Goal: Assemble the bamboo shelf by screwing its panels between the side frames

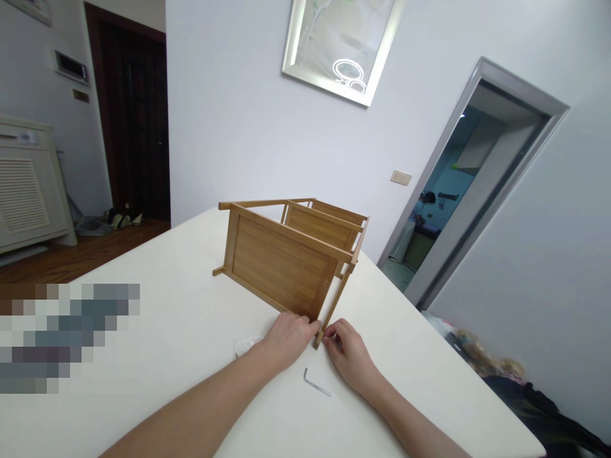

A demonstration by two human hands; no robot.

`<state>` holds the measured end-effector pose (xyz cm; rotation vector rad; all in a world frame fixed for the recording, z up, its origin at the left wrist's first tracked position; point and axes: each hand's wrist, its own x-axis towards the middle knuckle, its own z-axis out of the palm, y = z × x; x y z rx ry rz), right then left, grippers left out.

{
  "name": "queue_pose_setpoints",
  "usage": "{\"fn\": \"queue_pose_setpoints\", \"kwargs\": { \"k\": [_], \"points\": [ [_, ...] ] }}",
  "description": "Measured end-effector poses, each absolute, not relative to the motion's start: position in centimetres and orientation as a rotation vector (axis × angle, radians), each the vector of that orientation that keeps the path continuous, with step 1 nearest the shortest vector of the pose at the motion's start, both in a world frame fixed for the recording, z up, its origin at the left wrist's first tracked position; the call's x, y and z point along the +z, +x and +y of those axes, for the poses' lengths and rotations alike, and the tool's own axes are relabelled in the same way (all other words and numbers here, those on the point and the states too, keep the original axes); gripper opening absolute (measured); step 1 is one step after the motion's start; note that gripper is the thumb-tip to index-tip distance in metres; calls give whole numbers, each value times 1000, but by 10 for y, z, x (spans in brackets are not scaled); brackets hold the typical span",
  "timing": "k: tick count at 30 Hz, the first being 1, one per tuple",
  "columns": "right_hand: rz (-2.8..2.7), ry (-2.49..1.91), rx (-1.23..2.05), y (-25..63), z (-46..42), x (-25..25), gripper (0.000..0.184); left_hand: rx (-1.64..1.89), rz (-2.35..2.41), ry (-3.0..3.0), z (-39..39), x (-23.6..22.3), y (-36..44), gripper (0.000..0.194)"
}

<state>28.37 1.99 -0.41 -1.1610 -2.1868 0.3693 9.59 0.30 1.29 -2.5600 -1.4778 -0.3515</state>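
A small bamboo shelf rack [281, 257] lies on its side on the white table [181, 331]. My left hand [290, 338] presses against the rack's near lower corner and steadies it. My right hand [348, 353] pinches the end of the near side rail at that same corner, fingers closed on the rail or on a small fitting I cannot make out. A metal hex key [316, 382] lies on the table between my forearms, touched by neither hand.
A small clear plastic bag [245, 346] lies by my left wrist. A blurred patch [62, 337] covers the table's left part. The table's right edge runs close to my right arm; beyond it are a doorway [458, 210] and dark items on the floor.
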Motion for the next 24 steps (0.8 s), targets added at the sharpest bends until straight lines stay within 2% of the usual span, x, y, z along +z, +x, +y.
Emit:
{"fn": "queue_pose_setpoints", "kwargs": {
  "k": [9,14,24],
  "points": [
    [-2219,-1133,348,283,18,0,22,-380,-1469,-2556,3,12,96,20],
    [-2178,-1153,324,284,20,-5,6,-359,-1490,-2570,3,12,96,19],
    [-2226,-1135,347,284,17,0,15,-357,-1502,-2574,2,13,97,20]
  ]
}}
